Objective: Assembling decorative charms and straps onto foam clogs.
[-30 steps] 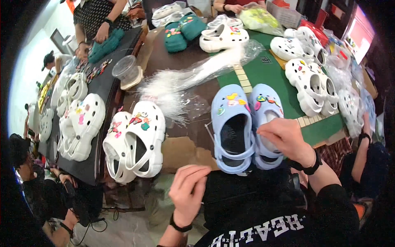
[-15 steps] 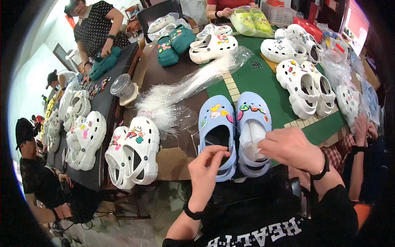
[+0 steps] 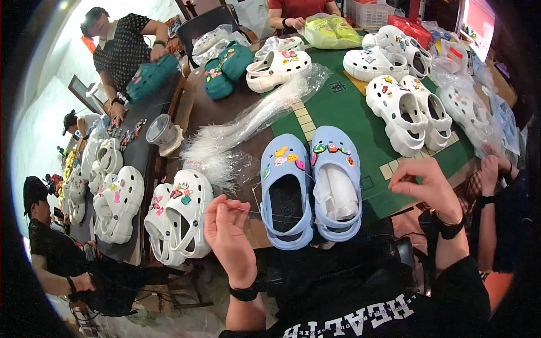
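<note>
A pair of light blue clogs with colourful charms stands before me on the table edge, toes away from me. The left clog point(image 3: 275, 162) is bare inside, showing a dark insole. Inside the right clog point(image 3: 356, 179) sits white stuffing point(image 3: 336, 194). Left of the pair, my left hand point(image 3: 230, 239) pinches a thin clear plastic strand point(image 3: 265, 214), which runs toward the left clog. My right hand point(image 3: 426, 186) is raised to the right of the clogs, fingertips pressed together; anything between them is too small to make out.
A bundle of fine white strands point(image 3: 217, 149) in clear plastic lies behind the clogs. White clogs point(image 3: 189, 197) stand at left, others point(image 3: 397, 110) at right. Green clogs point(image 3: 218, 81) and a round clear tub point(image 3: 162, 130) lie farther back. Other people point(image 3: 121, 56) work around the tables.
Both hands have moved apart, away from the clogs: the left to the left, the right to the right. A thin strand now shows from the left fingers. The view has shifted slightly.
</note>
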Available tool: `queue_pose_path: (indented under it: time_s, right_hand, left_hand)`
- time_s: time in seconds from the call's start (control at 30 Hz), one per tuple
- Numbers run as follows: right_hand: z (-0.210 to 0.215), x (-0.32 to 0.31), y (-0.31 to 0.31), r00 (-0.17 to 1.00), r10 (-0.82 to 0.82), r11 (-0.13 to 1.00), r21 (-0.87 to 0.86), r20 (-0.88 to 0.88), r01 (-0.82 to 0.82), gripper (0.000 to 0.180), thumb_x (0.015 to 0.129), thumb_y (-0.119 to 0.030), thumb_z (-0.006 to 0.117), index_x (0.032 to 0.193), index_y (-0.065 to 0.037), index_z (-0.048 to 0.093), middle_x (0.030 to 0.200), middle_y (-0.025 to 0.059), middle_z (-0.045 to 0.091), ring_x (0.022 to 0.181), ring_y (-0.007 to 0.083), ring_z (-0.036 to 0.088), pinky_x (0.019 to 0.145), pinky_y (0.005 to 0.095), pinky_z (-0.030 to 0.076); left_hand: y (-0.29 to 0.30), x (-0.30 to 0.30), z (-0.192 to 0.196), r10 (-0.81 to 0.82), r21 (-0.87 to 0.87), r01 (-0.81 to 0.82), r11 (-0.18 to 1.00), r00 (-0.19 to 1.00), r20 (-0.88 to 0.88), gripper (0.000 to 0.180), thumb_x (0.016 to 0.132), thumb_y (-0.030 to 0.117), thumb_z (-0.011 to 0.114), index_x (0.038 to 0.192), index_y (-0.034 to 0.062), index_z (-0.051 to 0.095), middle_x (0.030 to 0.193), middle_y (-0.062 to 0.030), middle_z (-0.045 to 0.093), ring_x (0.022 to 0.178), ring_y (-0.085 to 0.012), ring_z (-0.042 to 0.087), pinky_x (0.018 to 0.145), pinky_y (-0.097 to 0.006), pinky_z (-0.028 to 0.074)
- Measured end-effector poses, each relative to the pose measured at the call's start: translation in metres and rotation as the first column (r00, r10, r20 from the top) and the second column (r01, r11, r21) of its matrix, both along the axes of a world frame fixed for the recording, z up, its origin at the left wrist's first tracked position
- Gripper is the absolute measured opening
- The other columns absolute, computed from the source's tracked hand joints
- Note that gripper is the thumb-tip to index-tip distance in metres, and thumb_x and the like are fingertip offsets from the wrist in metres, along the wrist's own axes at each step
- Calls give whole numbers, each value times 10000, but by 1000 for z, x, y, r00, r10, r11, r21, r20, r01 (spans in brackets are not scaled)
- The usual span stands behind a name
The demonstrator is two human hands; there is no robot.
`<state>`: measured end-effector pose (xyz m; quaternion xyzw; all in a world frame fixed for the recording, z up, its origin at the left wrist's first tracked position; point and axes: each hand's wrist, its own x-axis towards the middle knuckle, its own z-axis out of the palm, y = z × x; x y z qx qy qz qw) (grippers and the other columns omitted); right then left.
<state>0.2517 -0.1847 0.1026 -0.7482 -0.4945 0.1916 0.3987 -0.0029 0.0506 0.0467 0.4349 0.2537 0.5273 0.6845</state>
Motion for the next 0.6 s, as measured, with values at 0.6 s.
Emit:
queue_pose_path:
  time_s: [0.6]
  right_hand:
    - [-22, -47, 89, 817, 307, 908, 406, -489, -98, 92, 924, -109, 633, 989, -45, 623, 760, -40, 528, 703, 34, 483, 627, 206, 402]
  left_hand:
    - [-45, 37, 15, -200, 175, 291, 941, 892, -406, 112, 964, 31, 532, 1040, -21, 595, 706, 1, 543, 598, -33, 436, 528, -178, 326]
